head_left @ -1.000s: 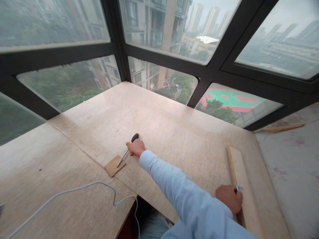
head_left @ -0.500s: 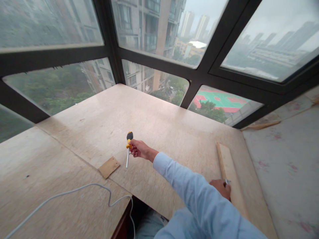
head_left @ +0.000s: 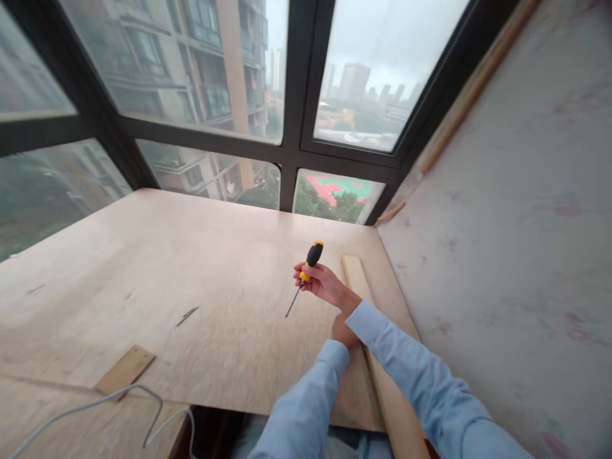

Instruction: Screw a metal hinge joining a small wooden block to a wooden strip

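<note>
My right hand [head_left: 321, 280] is closed around a screwdriver [head_left: 314, 254] with a black and yellow handle. Its thin metal shaft slants down to the left, the tip clear of any other thing. Beneath my right wrist, my left hand [head_left: 342, 330] is at the left edge of a long pale wooden board [head_left: 394, 408]. The right wrist and sleeve cover its fingers, so what it grips does not show. The board lies lengthwise along the right side of the wood-look tabletop [head_left: 229, 268].
Small thin metal pieces [head_left: 186, 315] lie left of centre. Farther left is a flat brown plate with small holes [head_left: 127, 370], a grey cable [head_left: 95, 403] running across its lower end. Windows [head_left: 210, 137] border the back; a papered wall [head_left: 488, 255] rises on the right.
My right hand has brought the screwdriver from the left over beside the board, above my left hand. The view has turned right, and the small metal pieces now show plainly.
</note>
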`<control>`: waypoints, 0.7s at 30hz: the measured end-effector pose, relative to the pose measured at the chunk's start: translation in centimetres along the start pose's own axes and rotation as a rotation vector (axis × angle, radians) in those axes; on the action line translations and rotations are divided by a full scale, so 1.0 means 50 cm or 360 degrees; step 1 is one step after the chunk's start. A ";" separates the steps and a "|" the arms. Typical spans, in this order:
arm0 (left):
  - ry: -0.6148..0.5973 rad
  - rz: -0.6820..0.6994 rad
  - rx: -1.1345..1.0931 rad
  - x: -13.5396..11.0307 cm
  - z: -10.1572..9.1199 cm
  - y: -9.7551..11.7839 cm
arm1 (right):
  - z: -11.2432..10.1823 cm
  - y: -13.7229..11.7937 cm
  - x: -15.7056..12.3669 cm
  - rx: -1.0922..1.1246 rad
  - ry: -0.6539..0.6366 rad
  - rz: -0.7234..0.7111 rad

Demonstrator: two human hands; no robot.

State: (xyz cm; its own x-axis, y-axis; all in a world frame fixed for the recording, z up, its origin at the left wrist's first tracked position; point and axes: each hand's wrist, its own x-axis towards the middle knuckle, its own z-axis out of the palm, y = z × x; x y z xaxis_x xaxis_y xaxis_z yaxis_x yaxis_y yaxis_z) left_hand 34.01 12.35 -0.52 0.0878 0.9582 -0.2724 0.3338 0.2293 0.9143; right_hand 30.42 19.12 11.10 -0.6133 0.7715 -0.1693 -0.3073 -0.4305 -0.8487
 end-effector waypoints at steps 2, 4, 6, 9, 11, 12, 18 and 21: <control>-0.0007 0.0015 0.0075 0.007 0.007 -0.002 | -0.059 -0.030 -0.053 -0.0016 0.0153 -0.0167; 0.0035 0.0016 0.0133 0.011 0.013 -0.004 | -0.115 -0.049 -0.107 -0.0029 0.0335 -0.0304; 0.0082 0.0010 0.0163 0.013 0.018 -0.006 | -0.165 -0.057 -0.157 -0.0031 0.0495 -0.0394; 0.0119 -0.0010 0.0142 0.013 0.022 -0.008 | -0.224 -0.049 -0.220 -0.0016 0.0655 -0.0476; 0.0150 -0.0023 0.0112 0.014 0.023 -0.010 | -0.251 -0.036 -0.253 0.0003 0.0718 -0.0498; 0.0164 -0.0035 0.0091 0.015 0.024 -0.010 | -0.260 -0.028 -0.266 0.0015 0.0738 -0.0506; 0.0108 -0.0189 -0.0224 0.020 0.026 -0.009 | -0.278 0.000 -0.313 0.0063 0.0772 -0.0574; 0.0074 -0.0287 -0.0417 0.017 0.021 -0.005 | -0.278 0.001 -0.327 0.0005 0.0808 -0.0624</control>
State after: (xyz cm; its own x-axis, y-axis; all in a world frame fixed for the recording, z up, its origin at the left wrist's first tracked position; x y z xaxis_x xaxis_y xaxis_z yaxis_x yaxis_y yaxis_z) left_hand 35.02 12.95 -1.31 0.0044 0.9035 -0.4286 0.0864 0.4266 0.9003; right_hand 50.55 13.01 6.87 -0.0342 0.9974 -0.0635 -0.4415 -0.0721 -0.8943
